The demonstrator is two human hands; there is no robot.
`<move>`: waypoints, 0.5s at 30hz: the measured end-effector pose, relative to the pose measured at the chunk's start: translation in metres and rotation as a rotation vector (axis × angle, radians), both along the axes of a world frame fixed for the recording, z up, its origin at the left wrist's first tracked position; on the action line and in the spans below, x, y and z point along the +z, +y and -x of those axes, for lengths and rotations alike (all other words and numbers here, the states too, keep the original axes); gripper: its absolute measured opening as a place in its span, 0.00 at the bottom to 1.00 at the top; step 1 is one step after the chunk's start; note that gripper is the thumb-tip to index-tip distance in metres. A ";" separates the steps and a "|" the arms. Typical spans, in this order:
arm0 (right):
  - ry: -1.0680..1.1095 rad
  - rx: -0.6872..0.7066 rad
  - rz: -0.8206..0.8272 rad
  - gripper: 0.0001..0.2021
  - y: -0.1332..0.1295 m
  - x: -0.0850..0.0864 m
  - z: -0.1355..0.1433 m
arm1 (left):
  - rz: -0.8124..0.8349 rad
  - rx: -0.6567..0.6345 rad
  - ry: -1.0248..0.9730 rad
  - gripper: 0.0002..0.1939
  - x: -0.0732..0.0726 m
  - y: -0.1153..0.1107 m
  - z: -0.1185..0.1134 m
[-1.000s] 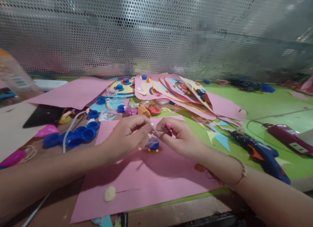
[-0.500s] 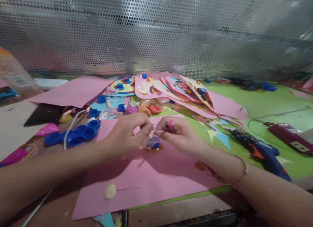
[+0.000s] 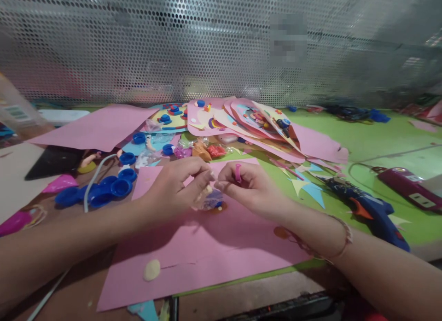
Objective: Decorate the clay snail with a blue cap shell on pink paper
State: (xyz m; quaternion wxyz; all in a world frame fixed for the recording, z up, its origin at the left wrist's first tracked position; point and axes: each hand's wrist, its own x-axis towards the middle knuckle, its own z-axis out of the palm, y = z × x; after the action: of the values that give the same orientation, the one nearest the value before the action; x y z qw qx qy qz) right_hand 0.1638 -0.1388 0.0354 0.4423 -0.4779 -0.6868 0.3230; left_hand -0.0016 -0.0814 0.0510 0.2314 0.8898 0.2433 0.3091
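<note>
Both hands meet above a pink sheet. My left hand pinches the top of a small clear plastic bag that hangs below its fingertips. My right hand, with a pink ring, has thumb and index finger pressed together close to the left fingertips; what they hold is too small to make out. Beneath the bag, a blue piece on a brown patch is partly hidden. A pale yellow disc lies on the sheet's near left part.
Blue caps and a white cable lie left. Decorated pink cutouts and bags of coloured clay are behind the hands. A blue glue gun and a maroon power strip lie right.
The clear bag now shows more fully beneath my left fingertips, covering more of the blue piece. My hands stay close together, and the whole view has shifted slightly.
</note>
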 end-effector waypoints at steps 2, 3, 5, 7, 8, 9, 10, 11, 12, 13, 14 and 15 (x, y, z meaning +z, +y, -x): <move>-0.056 -0.021 -0.066 0.08 0.000 -0.001 0.000 | -0.006 -0.011 0.012 0.13 0.000 0.000 0.000; -0.087 -0.026 -0.101 0.08 -0.001 -0.001 0.000 | -0.016 -0.020 0.023 0.13 0.000 0.000 0.001; -0.138 -0.019 -0.160 0.10 -0.001 -0.001 -0.001 | -0.045 -0.040 0.041 0.13 0.000 -0.001 0.001; -0.161 -0.006 -0.194 0.11 -0.002 0.001 -0.001 | -0.081 -0.062 0.055 0.13 0.001 -0.002 0.002; -0.167 -0.004 -0.203 0.11 -0.002 0.002 -0.001 | -0.106 -0.077 0.058 0.13 0.001 -0.002 0.002; -0.171 0.000 -0.209 0.11 -0.003 0.002 -0.001 | -0.137 -0.092 0.057 0.13 0.001 -0.002 0.003; -0.174 0.007 -0.212 0.11 -0.003 0.003 -0.002 | -0.173 -0.107 0.053 0.13 0.000 -0.002 0.003; -0.178 0.019 -0.215 0.11 -0.003 0.003 -0.003 | -0.210 -0.122 0.049 0.12 0.000 -0.002 0.004; -0.180 0.036 -0.222 0.10 -0.003 0.003 -0.003 | -0.246 -0.136 0.038 0.12 0.000 -0.002 0.004; -0.179 0.054 -0.234 0.09 -0.004 0.003 -0.004 | -0.276 -0.150 0.024 0.11 -0.001 -0.002 0.004; -0.175 0.076 -0.254 0.09 -0.004 0.003 -0.005 | -0.296 -0.165 0.011 0.11 -0.001 -0.002 0.005; -0.166 0.096 -0.285 0.08 -0.004 0.002 -0.005 | -0.309 -0.186 0.001 0.11 0.000 -0.002 0.005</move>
State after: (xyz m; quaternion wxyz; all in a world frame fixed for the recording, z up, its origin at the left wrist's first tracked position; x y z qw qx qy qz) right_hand 0.1688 -0.1431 0.0374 0.4315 -0.4018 -0.7819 0.2027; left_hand -0.0067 -0.0832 0.0506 0.1194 0.9336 0.1100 0.3194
